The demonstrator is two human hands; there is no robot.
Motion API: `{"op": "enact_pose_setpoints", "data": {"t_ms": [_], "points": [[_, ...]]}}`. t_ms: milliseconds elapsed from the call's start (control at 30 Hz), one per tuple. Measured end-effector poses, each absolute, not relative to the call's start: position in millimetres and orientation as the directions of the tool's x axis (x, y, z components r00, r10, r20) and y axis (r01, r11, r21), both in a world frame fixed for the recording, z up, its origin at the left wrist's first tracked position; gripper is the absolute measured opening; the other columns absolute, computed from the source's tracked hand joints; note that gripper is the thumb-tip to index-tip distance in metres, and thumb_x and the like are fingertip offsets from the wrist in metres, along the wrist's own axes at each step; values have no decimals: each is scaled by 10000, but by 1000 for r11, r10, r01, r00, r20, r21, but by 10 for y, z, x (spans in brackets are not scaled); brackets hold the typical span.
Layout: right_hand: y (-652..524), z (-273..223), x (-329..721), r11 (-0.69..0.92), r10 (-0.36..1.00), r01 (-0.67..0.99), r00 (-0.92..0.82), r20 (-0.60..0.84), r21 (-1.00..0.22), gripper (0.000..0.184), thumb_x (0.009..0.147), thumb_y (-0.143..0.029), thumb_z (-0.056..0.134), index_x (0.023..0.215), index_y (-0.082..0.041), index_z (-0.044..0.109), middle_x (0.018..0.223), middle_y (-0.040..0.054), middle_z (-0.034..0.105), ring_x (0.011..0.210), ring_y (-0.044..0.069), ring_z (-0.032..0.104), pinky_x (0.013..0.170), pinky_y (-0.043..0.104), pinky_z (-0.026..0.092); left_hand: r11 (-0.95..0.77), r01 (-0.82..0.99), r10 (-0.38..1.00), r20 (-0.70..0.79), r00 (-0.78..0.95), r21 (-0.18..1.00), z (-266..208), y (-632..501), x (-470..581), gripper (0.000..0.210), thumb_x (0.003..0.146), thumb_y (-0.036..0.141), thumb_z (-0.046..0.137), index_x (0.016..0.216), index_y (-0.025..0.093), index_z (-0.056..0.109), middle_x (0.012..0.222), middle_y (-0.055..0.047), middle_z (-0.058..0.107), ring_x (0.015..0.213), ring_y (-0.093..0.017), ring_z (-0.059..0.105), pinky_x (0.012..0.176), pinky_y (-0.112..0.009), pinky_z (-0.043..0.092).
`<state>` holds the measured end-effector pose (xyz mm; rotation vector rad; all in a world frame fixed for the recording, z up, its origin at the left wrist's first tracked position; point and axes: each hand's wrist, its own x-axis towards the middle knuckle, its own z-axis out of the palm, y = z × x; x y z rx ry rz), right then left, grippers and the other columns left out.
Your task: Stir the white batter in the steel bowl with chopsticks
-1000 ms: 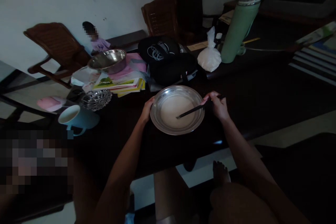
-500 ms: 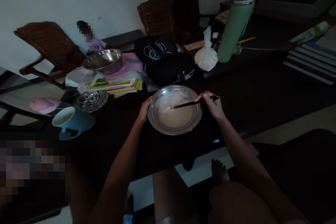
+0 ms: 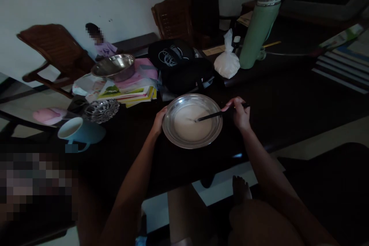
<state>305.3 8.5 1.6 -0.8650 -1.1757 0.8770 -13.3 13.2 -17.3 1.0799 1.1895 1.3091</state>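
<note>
A shiny metal bowl stands on the dark table in front of me, with a pale, creamy liquid in it. My left hand grips the bowl's left rim. Dark chopsticks are pinched in my right hand, just off the bowl's right side. They slant down over the rim, and their tips dip into the liquid near its middle. Whether there is one stick or a pair is hard to tell.
Behind the bowl lie a black bag and a tied bag of white powder. A green thermos and stacked books are at right. Leftward are a blue mug, a glass dish, another metal bowl and a person.
My right hand has shifted a little to the right, drawing the chopstick tips rightward through the liquid. My left hand stays on the bowl's rim.
</note>
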Motion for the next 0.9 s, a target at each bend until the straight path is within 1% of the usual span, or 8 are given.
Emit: {"op": "enact_pose_setpoints", "data": {"t_ms": [67, 200, 367, 467, 567, 633, 767, 900], "points": [[84, 8, 3048, 389, 919, -139, 128, 373, -911, 401, 909, -567, 549, 703, -245, 671, 535, -20, 673, 547, 168, 641, 687, 339, 528, 8, -107, 996, -17, -83, 994, -166, 131, -131, 433, 691, 471, 682, 991, 166, 750, 1047, -59, 764, 1090, -299, 647, 995, -381, 448], [71, 15, 3017, 378, 924, -90, -27, 382, -921, 375, 889, -579, 580, 789, -242, 711, 642, 4, 727, 704, 193, 698, 752, 351, 544, 7, -114, 997, -17, -80, 993, -156, 127, -136, 418, 706, 467, 680, 992, 169, 744, 1070, -60, 760, 1112, -301, 641, 1004, -384, 442], [83, 10, 3044, 420, 902, -135, 172, 396, -897, 383, 922, -549, 549, 736, -239, 676, 547, -25, 679, 564, 160, 650, 688, 326, 527, -4, -99, 997, -4, -73, 995, -164, 127, -149, 409, 708, 469, 678, 977, 169, 744, 1082, -65, 757, 1138, -306, 633, 1024, -393, 435], [71, 3, 3038, 369, 929, -167, 48, 366, -914, 383, 914, -559, 555, 747, -239, 684, 562, -20, 692, 562, 167, 657, 679, 332, 532, 5, -112, 997, -14, -76, 994, -175, 128, -154, 421, 717, 471, 677, 1003, 169, 741, 1081, -62, 758, 1131, -305, 639, 1013, -392, 443], [63, 8, 3026, 366, 926, -99, -59, 373, -925, 360, 886, -580, 588, 839, -247, 717, 670, -2, 744, 722, 196, 710, 795, 364, 546, 24, -137, 997, -34, -69, 990, -182, 125, -154, 446, 724, 478, 677, 1036, 164, 736, 1063, -65, 761, 1101, -301, 654, 989, -390, 458], [67, 13, 3034, 388, 921, -69, 11, 388, -919, 362, 885, -586, 585, 843, -250, 715, 680, -2, 747, 748, 197, 713, 825, 369, 542, 25, -144, 997, -35, -71, 989, -185, 121, -155, 449, 723, 474, 683, 1042, 163, 736, 1055, -67, 762, 1098, -298, 655, 988, -387, 461], [70, 21, 3047, 362, 928, -113, 132, 348, -925, 424, 895, -610, 543, 711, -248, 666, 556, -13, 688, 572, 183, 667, 695, 354, 547, 14, -121, 997, -23, -80, 993, -183, 119, -157, 411, 738, 454, 677, 1022, 163, 739, 1055, -69, 757, 1123, -297, 644, 1002, -383, 454], [62, 30, 3024, 339, 939, -83, -41, 343, -937, 413, 867, -624, 581, 759, -244, 704, 627, 4, 728, 667, 196, 696, 749, 363, 556, 14, -106, 997, -22, -79, 994, -179, 124, -150, 425, 731, 463, 673, 1020, 158, 735, 1063, -74, 755, 1122, -303, 642, 994, -391, 457]]}}
